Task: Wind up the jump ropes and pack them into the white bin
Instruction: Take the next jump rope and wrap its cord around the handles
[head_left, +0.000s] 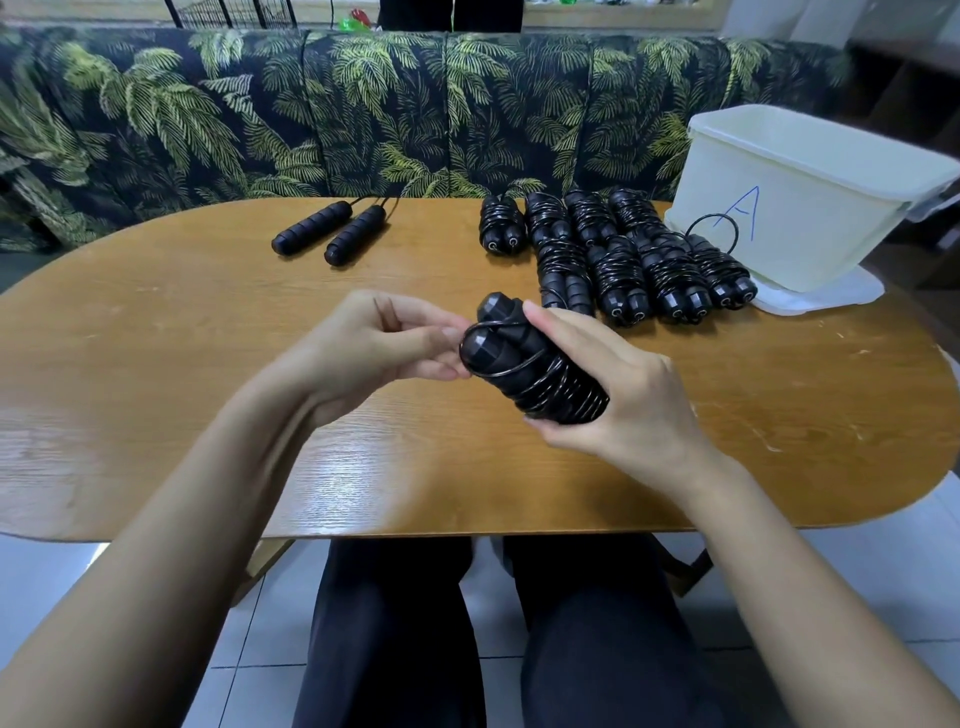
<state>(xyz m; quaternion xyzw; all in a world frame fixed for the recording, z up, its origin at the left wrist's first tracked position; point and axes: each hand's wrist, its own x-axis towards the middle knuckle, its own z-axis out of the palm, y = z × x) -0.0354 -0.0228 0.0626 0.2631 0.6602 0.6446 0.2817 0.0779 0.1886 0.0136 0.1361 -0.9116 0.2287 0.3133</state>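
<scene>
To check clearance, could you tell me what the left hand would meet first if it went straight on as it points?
The jump rope: the left hand points right at its handle ends, fingertips apparently pinching the cord there, while the right hand grips it.

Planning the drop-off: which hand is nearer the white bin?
Right. The right hand, gripping the rope bundle, is front-left of the bin; the left hand, pinching its cord, is farther left.

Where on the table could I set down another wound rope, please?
The table is bare near left, between the left hand and the unwound rope, and near right, between the right hand and the edge. A gap separates that rope from the wound bundles, which crowd beside the white bin. Both hands hold a jump rope.
</scene>
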